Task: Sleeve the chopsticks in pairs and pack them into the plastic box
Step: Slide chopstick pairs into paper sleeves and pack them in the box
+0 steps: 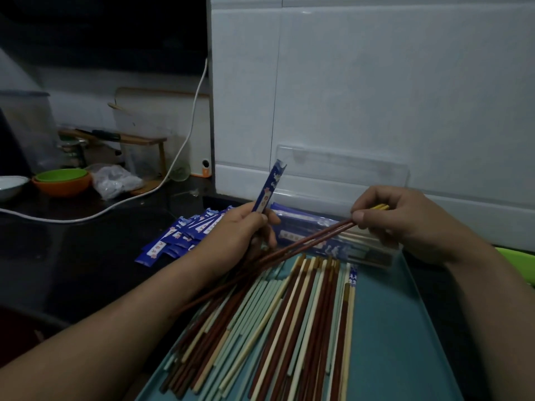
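Observation:
My left hand (240, 235) grips a blue paper sleeve (267, 188) that sticks up and to the right from my fingers. My right hand (405, 218) pinches a pair of dark red chopsticks (289, 250) near their yellow-tipped top ends; the pair slants down to the left, under my left hand. Many loose chopsticks (289, 319), red-brown, cream and pale green, lie fanned on a teal tray (390, 328). Behind the hands lies the clear plastic box (367, 253) with sleeved pairs inside, its lid (347, 169) standing open against the wall.
A pile of empty blue sleeves (179, 235) lies on the dark counter left of the box. Farther left are a green bowl in an orange bowl (62, 180), a white dish (11, 185), a plastic bag (114, 180) and a white cable (179, 157). A white tiled wall (376, 82) stands behind.

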Available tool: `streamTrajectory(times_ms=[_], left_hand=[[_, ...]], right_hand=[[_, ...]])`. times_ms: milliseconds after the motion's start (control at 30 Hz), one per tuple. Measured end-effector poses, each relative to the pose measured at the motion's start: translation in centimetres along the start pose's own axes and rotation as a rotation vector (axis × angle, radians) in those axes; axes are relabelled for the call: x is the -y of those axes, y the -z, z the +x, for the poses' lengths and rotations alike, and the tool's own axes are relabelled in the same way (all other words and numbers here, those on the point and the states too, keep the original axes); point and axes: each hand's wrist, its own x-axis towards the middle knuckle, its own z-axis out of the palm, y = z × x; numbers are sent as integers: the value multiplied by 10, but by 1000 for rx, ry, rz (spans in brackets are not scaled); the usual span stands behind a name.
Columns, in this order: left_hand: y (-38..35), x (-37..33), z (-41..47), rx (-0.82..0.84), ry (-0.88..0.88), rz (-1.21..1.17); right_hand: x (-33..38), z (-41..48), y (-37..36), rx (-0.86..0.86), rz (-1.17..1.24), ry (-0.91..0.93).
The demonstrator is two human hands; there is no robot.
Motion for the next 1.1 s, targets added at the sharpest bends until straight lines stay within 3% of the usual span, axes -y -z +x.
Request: streamTrajectory(times_ms=[233,500,600,767,900,1033,1100], left_hand=[[-12,-6,-3,42,-63,247],[-19,2,-7,160,-117,340],[-23,-2,-6,137,-155,291],[-23,-3,-5,115,-200,315],[-20,0,-4,124,-191,354],[-24,-6,-7,154,-192,404],[-25,-8,-9,150,-200,448]], right_hand=[[-12,12,-16,-160,247,-1],[-16,19,-37,-428,349,29],[-13,16,-51,-328,508,-9],[-8,7,-80,-52,355,-55],[-7,7,-78,-163,359,-17],[-8,5,-82,-37,374,-35],[-7,3,-84,-52,351,-37]])
